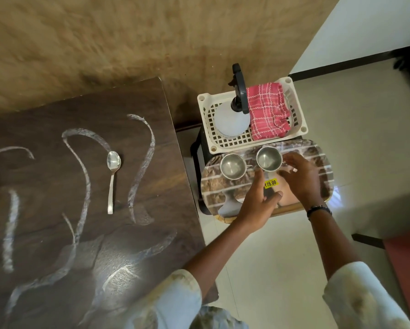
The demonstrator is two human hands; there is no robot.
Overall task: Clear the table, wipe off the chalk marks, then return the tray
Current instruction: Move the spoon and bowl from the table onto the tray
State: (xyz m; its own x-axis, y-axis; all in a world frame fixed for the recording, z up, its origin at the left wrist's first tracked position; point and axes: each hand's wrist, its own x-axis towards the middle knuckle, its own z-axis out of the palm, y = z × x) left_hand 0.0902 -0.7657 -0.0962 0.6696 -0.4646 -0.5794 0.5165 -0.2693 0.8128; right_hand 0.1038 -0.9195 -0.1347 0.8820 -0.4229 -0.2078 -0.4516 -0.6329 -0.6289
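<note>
Broad white chalk marks (80, 186) cover the dark wooden table (44, 110), and a steel spoon (112, 176) lies among them. To the right of the table sits a printed tray (223, 191) with a yellow price sticker, carrying two steel cups. My right hand (299, 179) pinches the handle of the right cup (269, 159) with thumb and forefinger. The left cup (232, 166) stands free beside it. Over the tray's front, my left hand (258, 200) hovers with its fingers spread, the thumb close to the right cup, holding nothing.
Behind the tray, a white plastic basket (225, 143) holds a white spray bottle (231, 119) with a dark trigger and a folded red checked cloth (268, 110). Both rest on a dark stool. A brown rug lies beyond the table, pale floor tiles to the right.
</note>
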